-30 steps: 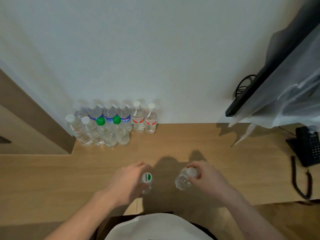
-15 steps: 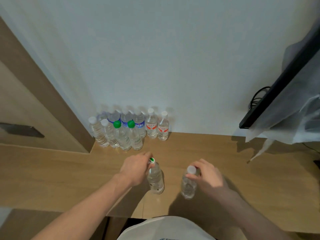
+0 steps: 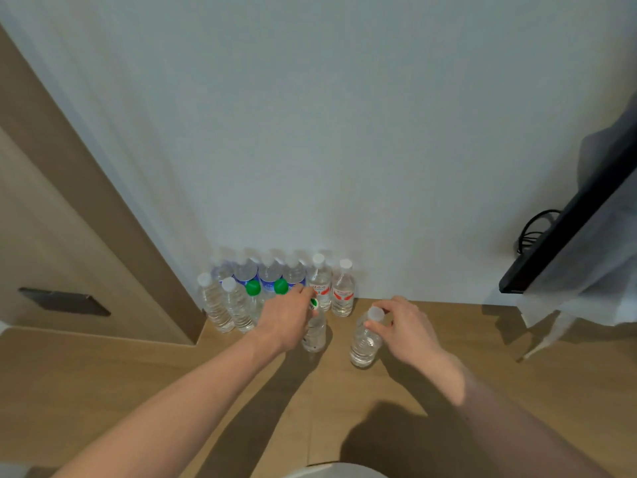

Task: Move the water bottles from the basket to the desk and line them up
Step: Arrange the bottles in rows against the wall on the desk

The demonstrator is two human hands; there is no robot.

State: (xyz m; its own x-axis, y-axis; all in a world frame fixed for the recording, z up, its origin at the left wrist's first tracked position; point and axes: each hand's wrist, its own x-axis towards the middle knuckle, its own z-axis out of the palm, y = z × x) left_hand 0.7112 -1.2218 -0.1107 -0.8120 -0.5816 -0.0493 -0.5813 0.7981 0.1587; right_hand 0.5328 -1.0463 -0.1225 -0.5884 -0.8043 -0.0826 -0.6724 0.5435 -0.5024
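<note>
While both hands carry bottles, head view: left hand grips green-capped bottle by the neck, right hand pinches white-capped bottle at the cap, both low over the desk. Ten-ish bottles already lined at the wall. These two still need slotting in; basket not visible.

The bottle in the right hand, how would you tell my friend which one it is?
Start at the wooden desk under the white wall and find the bottles bunched against that wall. In front of them stand two bottles held by the hands. Yours is the bottle under the right hand, with a white cap; the other one's cap has green on it.
</note>
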